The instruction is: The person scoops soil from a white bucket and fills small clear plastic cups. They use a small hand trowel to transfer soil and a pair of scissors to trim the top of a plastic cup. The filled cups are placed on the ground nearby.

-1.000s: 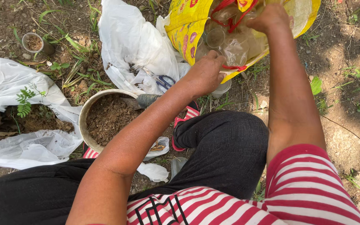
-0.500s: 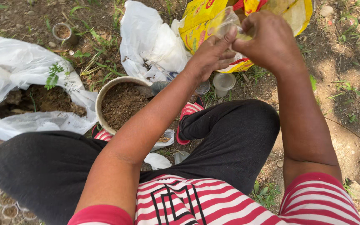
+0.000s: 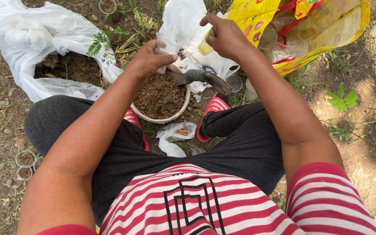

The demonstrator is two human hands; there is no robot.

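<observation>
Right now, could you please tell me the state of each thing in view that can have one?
Left hand: closed on a clear plastic cup.
Right hand: gripping a yellowish cup.
Soil bowl: nearly full.
Yellow bag: open, cups inside.
White bag: open, holding soil.

Both hands (image 3: 151,58) (image 3: 225,35) hold perhaps clear cups above soil bowl (image 3: 161,96)

A: Quick count, bowls of soil?
B: 1 bowl (image 3: 161,98), right below the left grip (image 3: 151,58).
A: White plastic bags?
B: 2 big: 1 soil-filled bag (image 3: 40,32) far left of the left grip, 1 white bag (image 3: 181,24) btwn both grips.
A: Yellow sacks?
B: 1 yellow sack (image 3: 327,30), right of the right grip (image 3: 223,37).
A: Small soil cups?
B: 3 cups (image 3: 26,164) well below-left, 1 cup (image 3: 108,6) above.
</observation>
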